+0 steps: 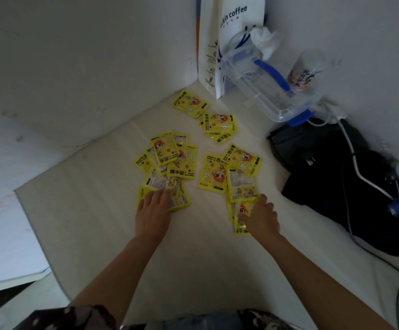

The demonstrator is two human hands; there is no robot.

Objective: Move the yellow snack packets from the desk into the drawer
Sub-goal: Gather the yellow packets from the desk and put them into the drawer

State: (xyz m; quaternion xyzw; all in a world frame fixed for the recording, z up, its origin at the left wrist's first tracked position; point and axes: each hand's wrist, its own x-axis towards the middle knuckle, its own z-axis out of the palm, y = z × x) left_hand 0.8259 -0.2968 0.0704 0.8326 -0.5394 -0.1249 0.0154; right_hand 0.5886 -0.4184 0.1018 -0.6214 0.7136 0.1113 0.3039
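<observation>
Flat and loosely spread, the left hand (pixel 154 209) presses palm-down on the nearest packets of the left cluster (pixel 166 163), gripping nothing that can be seen. That overlapping cluster lies just left of the middle cluster (pixel 227 172), the landmark for the rest. All the yellow snack packets sit on the pale desk (pixel 93 206); no drawer is in view. At the near edge of the middle cluster, the right hand (pixel 261 216) rests knuckles-up on a packet (pixel 241 228); whether its fingertips pinch it cannot be told. Beyond the middle cluster, toward the corner, lie a small pile (pixel 219 126) and a single packet (pixel 190 103). Right of it sit a dark bag (pixel 331 177) and a clear box (pixel 265 86). The risk, as I judge it: slick, overlapping packets may fan out and slide if raked together, and the far ones could be overlooked.
</observation>
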